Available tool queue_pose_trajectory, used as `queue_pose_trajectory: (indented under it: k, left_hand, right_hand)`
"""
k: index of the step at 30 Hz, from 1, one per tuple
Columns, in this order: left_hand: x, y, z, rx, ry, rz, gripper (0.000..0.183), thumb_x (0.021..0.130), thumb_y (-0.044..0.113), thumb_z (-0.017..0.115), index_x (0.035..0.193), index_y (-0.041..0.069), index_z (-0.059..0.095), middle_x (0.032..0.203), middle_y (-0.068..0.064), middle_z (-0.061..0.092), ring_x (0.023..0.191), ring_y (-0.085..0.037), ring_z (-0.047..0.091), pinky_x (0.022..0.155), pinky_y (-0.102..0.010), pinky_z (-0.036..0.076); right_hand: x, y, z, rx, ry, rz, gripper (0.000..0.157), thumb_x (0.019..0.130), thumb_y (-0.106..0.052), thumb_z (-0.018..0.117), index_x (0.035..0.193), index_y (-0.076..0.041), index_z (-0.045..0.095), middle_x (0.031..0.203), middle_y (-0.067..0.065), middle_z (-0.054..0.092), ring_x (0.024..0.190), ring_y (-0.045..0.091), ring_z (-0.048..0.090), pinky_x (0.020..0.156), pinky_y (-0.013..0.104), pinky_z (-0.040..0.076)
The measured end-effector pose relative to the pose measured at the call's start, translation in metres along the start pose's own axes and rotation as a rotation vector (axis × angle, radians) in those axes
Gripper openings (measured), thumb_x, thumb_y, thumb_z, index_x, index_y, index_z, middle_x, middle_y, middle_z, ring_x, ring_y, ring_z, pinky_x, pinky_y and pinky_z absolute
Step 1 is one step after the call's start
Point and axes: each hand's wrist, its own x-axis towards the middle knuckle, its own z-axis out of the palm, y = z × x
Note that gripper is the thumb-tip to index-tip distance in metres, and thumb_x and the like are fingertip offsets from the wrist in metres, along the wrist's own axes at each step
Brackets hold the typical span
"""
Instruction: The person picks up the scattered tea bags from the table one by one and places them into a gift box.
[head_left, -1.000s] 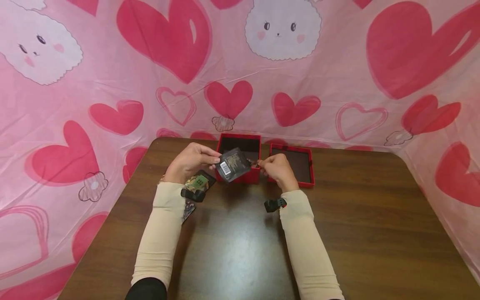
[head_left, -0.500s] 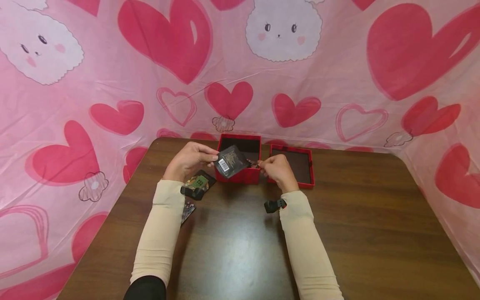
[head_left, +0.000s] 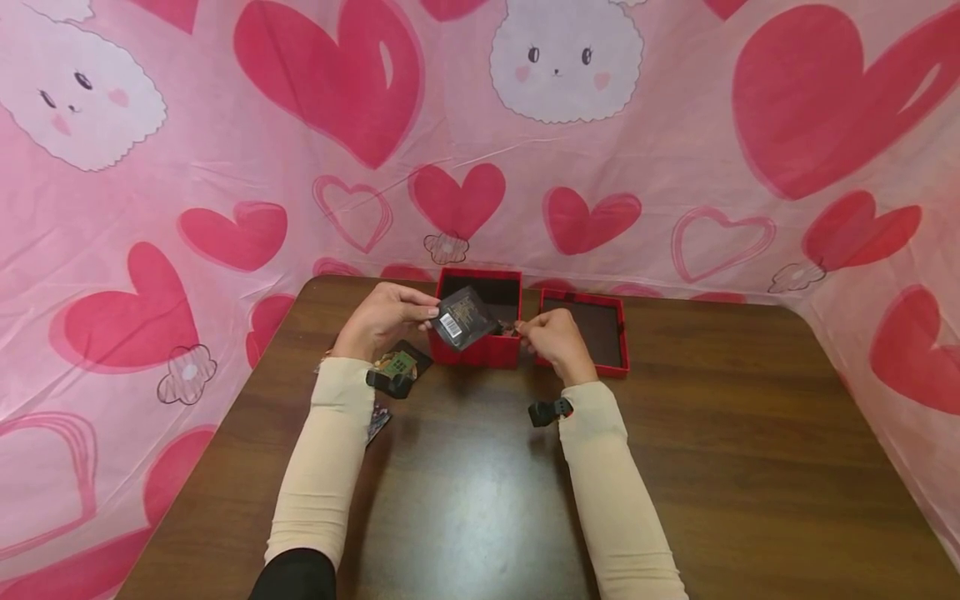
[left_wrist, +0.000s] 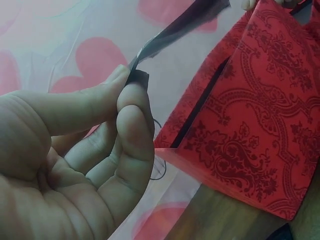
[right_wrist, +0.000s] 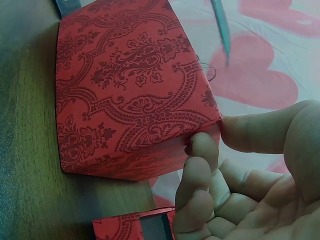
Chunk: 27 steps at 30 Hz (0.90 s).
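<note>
My left hand pinches the edge of a flat black packet with printed text and a white barcode label. The packet is tilted in front of and above the opening of a red box. In the left wrist view that packet appears nearly edge-on between thumb and forefinger. With thumb and fingers, my right hand pinches the near right top corner of the box; the right wrist view shows this grip on the patterned red box. Something small and reddish-brown lies just inside that corner, too small to identify.
To the right of the box lies its shallow red lid, dark inside up. A green-and-gold packet and another printed packet lie on the wooden table beside my left forearm. A pink heart-patterned sheet hangs behind.
The black packet has shifted slightly up and away in my left hand. My right hand stays at the box corner.
</note>
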Motion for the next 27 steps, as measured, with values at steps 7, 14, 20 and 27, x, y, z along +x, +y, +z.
queue_pose_trajectory:
  k: [7,14,20,27]
  left_hand:
    - [0.004,0.001,0.001,0.011,0.011,0.012,0.011,0.087,-0.008,0.073,0.098,-0.008,0.076,0.085,-0.014,0.070,0.057,-0.019,0.061,0.057,-0.029,0.056]
    - [0.010,0.003,0.003,0.052,0.032,0.064,0.019,0.087,-0.007,0.073,0.105,-0.012,0.073,0.086,-0.014,0.069,0.058,-0.018,0.063,0.061,-0.030,0.058]
    - [0.014,0.002,0.007,0.070,0.072,0.059,0.022,0.087,-0.005,0.074,0.108,-0.012,0.072,0.086,-0.014,0.070,0.060,-0.017,0.064,0.063,-0.030,0.058]
    - [0.016,0.003,0.013,0.125,0.088,0.062,0.024,0.088,-0.006,0.073,0.110,-0.014,0.070,0.084,-0.013,0.070,0.063,-0.019,0.065,0.062,-0.029,0.058]
  right_hand:
    - [0.000,0.000,0.000,-0.006,0.001,0.005,0.022,0.094,-0.017,0.071,0.089,0.003,0.078,0.088,0.025,0.071,0.076,0.033,0.065,0.073,0.046,0.054]
    - [-0.001,-0.001,0.001,0.004,0.007,-0.005,0.022,0.094,-0.016,0.071,0.088,0.004,0.078,0.087,0.025,0.071,0.074,0.033,0.065,0.069,0.043,0.054]
    - [-0.001,-0.001,0.000,-0.010,0.005,-0.007,0.023,0.094,-0.017,0.071,0.087,0.004,0.078,0.085,0.024,0.071,0.068,0.025,0.063,0.068,0.041,0.054]
    - [-0.002,-0.001,0.000,-0.022,0.009,-0.002,0.023,0.094,-0.017,0.071,0.087,0.003,0.078,0.087,0.024,0.071,0.077,0.034,0.066,0.073,0.047,0.054]
